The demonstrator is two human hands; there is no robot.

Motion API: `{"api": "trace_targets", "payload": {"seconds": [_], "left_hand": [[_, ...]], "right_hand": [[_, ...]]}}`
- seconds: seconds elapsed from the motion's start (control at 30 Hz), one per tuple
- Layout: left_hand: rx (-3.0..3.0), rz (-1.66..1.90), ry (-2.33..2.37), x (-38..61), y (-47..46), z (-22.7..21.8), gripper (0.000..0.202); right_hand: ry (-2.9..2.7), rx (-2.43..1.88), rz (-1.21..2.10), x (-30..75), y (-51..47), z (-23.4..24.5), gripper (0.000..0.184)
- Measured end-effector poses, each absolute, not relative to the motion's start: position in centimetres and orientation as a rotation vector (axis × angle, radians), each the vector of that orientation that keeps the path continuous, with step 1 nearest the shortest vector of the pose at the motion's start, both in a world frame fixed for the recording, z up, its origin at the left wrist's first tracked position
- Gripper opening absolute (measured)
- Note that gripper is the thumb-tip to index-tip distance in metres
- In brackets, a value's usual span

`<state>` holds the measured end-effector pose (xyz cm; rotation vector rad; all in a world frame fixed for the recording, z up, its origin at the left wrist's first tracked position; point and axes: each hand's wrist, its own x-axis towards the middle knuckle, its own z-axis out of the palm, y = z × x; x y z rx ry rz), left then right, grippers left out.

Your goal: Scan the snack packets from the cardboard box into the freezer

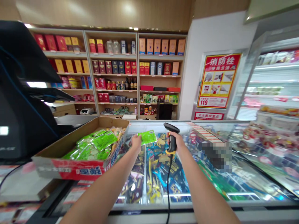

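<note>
One green packet (148, 137) is out, right of the cardboard box (70, 169), pinched in the left hand (136, 142); the right hand (179, 143) grips a barcode scanner (172, 143). More packets (102, 141) lie inside.

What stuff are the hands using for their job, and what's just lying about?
In use:
Shiny green plastic packet, in the left hand
Black-and-yellow handheld scanner, in the right hand
Probably the open brown cardboard box of similar packets

Seemingly just around:
Red-and-yellow rectangular wall sign
Tall pale wooden shelves
Large black plastic machine
</note>
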<state>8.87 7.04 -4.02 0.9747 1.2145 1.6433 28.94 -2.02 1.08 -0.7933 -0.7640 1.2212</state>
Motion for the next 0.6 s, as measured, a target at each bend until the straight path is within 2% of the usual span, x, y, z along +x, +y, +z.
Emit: {"api": "trace_targets", "payload": {"seconds": [0.13, 0.33, 0.43, 0.53, 0.6], "left_hand": [[1.087, 1.586, 1.341, 11.2, 8.5, -3.2, 0.006], [1.334, 1.527, 1.532, 11.0, 8.8, -1.6, 0.034], [1.468, 1.460, 1.530, 10.5, 7.1, -0.3, 0.030], [1.892, 1.169, 1.504, 8.8, 4.0, 2.0, 0.022], [2.267, 0.881, 1.591, 6.4, 1.6, 4.1, 0.028]], "right_hand": [[-0.730, -0.746, 1.266, 29.3, -1.8, 1.1, 0.012], [-0.557, -0.659, 1.350, 29.5, -1.9, 1.3, 0.006], [-0.585, -0.724, 1.352, 28.9, -1.8, 1.0, 0.007], [-0.673, -0.760, 1.371, 27.9, -1.8, 0.6, 0.007], [-0.736, -0.793, 1.400, 27.0, -1.9, 0.3, 0.007]]}}
